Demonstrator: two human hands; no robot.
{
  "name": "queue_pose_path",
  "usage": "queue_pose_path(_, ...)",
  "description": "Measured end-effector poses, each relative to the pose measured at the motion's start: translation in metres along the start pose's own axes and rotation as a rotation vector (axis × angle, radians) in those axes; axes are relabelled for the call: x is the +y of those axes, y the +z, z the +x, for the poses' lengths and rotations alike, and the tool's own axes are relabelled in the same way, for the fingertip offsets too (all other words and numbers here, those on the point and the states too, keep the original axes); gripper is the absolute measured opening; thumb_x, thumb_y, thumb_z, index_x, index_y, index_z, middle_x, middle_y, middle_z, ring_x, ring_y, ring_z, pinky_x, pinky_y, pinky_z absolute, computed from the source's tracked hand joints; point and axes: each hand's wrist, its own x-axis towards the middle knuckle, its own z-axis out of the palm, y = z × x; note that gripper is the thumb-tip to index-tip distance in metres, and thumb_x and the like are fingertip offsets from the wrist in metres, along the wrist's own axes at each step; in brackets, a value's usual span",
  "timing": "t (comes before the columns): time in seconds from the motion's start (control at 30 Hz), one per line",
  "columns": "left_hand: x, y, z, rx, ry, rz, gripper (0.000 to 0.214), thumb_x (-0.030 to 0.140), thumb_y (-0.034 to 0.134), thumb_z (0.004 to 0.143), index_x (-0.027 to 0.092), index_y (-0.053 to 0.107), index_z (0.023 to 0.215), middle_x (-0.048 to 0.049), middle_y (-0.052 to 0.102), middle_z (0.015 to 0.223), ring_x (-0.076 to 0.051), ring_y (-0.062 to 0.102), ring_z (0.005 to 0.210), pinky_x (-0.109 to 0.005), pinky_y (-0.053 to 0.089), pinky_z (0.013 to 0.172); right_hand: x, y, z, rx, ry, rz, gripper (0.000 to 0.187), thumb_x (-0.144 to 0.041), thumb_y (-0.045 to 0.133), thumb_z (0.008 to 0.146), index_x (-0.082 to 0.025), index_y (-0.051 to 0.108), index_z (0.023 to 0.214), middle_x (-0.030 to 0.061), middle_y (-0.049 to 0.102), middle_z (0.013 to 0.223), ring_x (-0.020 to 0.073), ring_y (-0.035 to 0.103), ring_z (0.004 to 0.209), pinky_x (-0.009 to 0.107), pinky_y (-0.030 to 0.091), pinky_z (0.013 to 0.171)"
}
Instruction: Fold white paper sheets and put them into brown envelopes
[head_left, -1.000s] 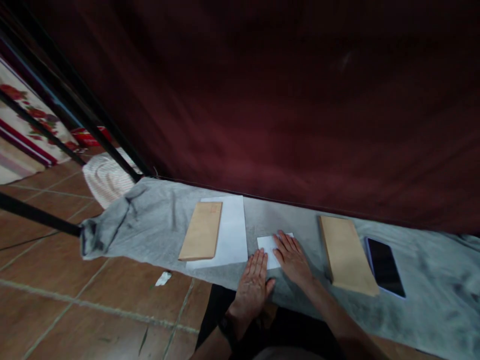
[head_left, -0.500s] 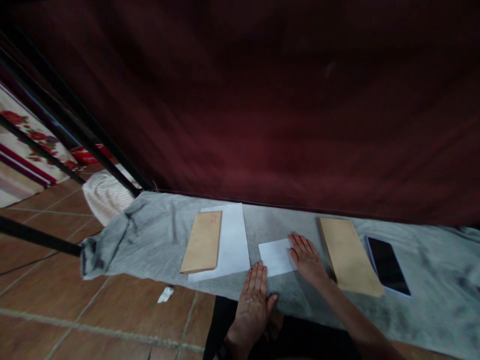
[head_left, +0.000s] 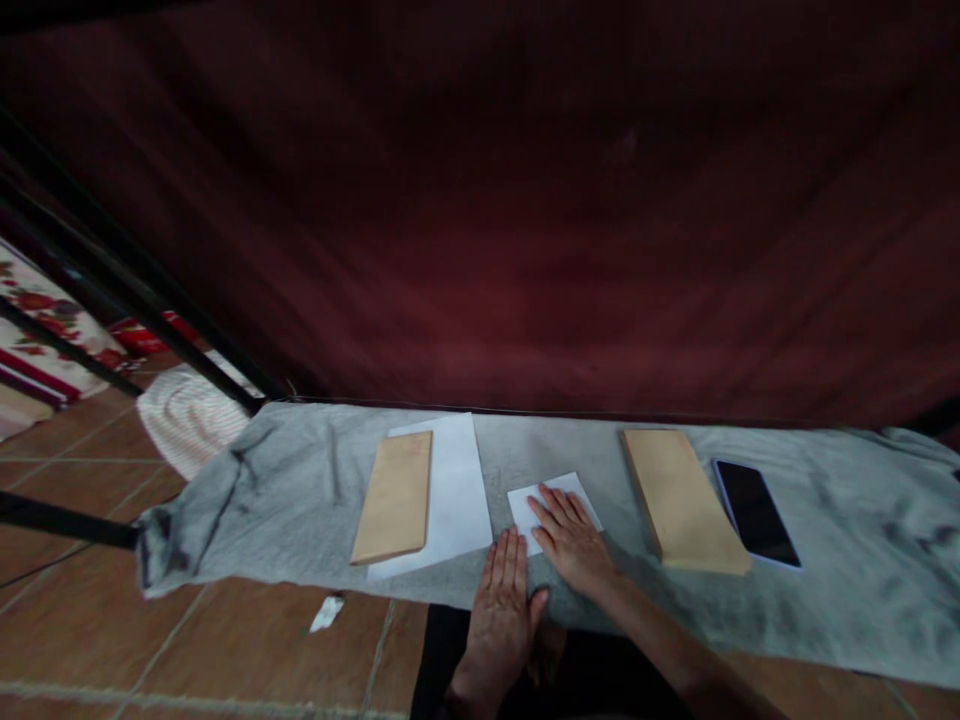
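**Right hand back across the folded paper**

Since half a second ago the right hand (head_left: pixel 574 545) has slid from the right edge of the folded white paper (head_left: pixel 519 510) towards the left. It now covers most of the paper, which has stayed in place.

Behind everything hangs a dark red curtain (head_left: pixel 525 250), reaching down to the far edge of the grey cloth (head_left: pixel 300 490). The cloth is spread over a brown tiled floor (head_left: pixel 225 640) and carries all the flat things.

Left of the cloth's middle lies a white sheet (head_left: pixel 461 480). A brown envelope (head_left: pixel 394 495) rests on the left part of the sheet. A second brown envelope (head_left: pixel 679 500) lies right of the middle, with a dark phone (head_left: pixel 754 512) just beside it on the right, screen up.

The folded white paper sits at the middle of the cloth, between the sheet and the second envelope. It touches neither of them.

The right hand lies flat on it, palm down, fingers straight and slightly spread. It presses and grasps nothing. The left hand (head_left: pixel 504 600) rests flat on the cloth at its near edge, fingers together and extended, and holds nothing. Its fingertips are just beside the paper's near-left corner.

Off the cloth's left end lie a striped fabric bundle (head_left: pixel 187 420) and black metal bars (head_left: pixel 67 520). A small paper scrap (head_left: pixel 326 612) lies on the tiles by the near edge.
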Motion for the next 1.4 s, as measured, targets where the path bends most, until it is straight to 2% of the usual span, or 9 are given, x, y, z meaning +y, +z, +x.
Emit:
queue_pose_path(0.27,0.001,-0.003,0.002,0.006,-0.024,0.006,0.066,0.031,0.048,0.099,0.009,0.025,0.157,-0.0176,0.042,0.157,-0.029,0.043,0.144,-0.046,0.05,0.11,0.034,0.002,-0.009,0.069,0.101,-0.088,0.052,-0.04,0.04,0.104,-0.018,0.046,0.151,0.0116,0.04,0.159,0.0264,0.037,0.146,0.048,0.028,0.121)
queue_pose_path(0.5,0.02,-0.004,0.006,-0.049,-0.035,-0.1,0.058,0.037,0.046,0.1,0.012,0.039,0.151,-0.0144,0.048,0.154,-0.027,0.048,0.141,-0.045,0.052,0.108,0.036,0.006,-0.01,0.083,0.102,-0.106,0.054,-0.041,0.037,0.104,-0.018,0.043,0.153,0.0118,0.037,0.16,0.0265,0.036,0.147,0.048,0.029,0.12)
queue_pose_path(0.6,0.013,-0.008,0.009,-0.07,-0.032,-0.146,0.05,0.037,0.047,0.099,0.015,0.05,0.144,-0.0116,0.057,0.147,-0.025,0.054,0.135,-0.044,0.053,0.107,0.037,0.008,-0.011,0.071,0.097,-0.106,0.054,-0.041,0.037,0.105,-0.017,0.042,0.153,0.012,0.036,0.161,0.0266,0.035,0.148,0.047,0.029,0.12)
queue_pose_path(0.77,-0.051,-0.02,0.018,0.057,-0.153,-0.129,0.046,0.034,0.045,0.1,0.017,0.053,0.141,-0.0129,0.062,0.141,-0.027,0.057,0.132,-0.049,0.051,0.107,0.038,0.01,-0.01,0.059,0.103,-0.102,0.055,-0.044,0.036,0.105,-0.018,0.042,0.153,0.0117,0.036,0.161,0.0271,0.034,0.148,0.048,0.028,0.121)
queue_pose_path(0.9,-0.127,-0.029,0.015,0.183,-0.499,-0.093,0.054,0.037,0.043,0.098,0.009,0.047,0.144,-0.0235,0.054,0.145,-0.035,0.049,0.138,-0.053,0.047,0.107,0.038,0.011,-0.01,0.053,0.113,-0.078,0.055,-0.042,0.036,0.104,-0.019,0.041,0.154,0.0107,0.036,0.161,0.0268,0.034,0.148,0.049,0.027,0.121)
queue_pose_path(1.03,-0.177,-0.031,0.002,0.093,-0.813,-0.009,0.073,0.049,0.05,0.092,-0.001,0.042,0.145,-0.0329,0.051,0.142,-0.043,0.048,0.134,-0.057,0.044,0.104,0.038,0.011,-0.011,0.063,0.112,-0.072,0.056,-0.042,0.037,0.104,-0.02,0.039,0.155,0.0102,0.034,0.162,0.0264,0.034,0.148,0.048,0.027,0.121)
queue_pose_path(1.2,-0.189,-0.033,-0.005,-0.029,-0.866,-0.018,0.08,0.053,0.054,0.087,-0.001,0.041,0.144,-0.0275,0.063,0.121,-0.04,0.06,0.11,-0.053,0.047,0.094,0.039,0.012,-0.011,0.06,0.108,-0.086,0.056,-0.043,0.036,0.104,-0.019,0.039,0.155,0.0109,0.034,0.162,0.0263,0.034,0.148,0.048,0.026,0.122)
queue_pose_path(1.3,-0.188,-0.042,-0.002,0.045,-0.926,-0.02,0.081,0.051,0.058,0.083,-0.001,0.044,0.143,-0.0257,0.064,0.112,-0.04,0.06,0.106,-0.053,0.047,0.092,0.039,0.012,-0.011,0.057,0.114,-0.079,0.056,-0.044,0.036,0.104,-0.019,0.039,0.155,0.0104,0.034,0.162,0.0261,0.034,0.148,0.048,0.026,0.122)
queue_pose_path(1.4,-0.192,-0.053,0.0,0.212,-1.06,-0.204,0.07,0.043,0.07,0.072,0.004,0.058,0.13,-0.016,0.069,0.091,-0.036,0.066,0.09,-0.049,0.052,0.082,0.038,0.01,-0.011,0.061,0.117,-0.071,0.056,-0.044,0.036,0.104,-0.019,0.041,0.154,0.0105,0.035,0.162,0.0264,0.034,0.148,0.048,0.026,0.122)
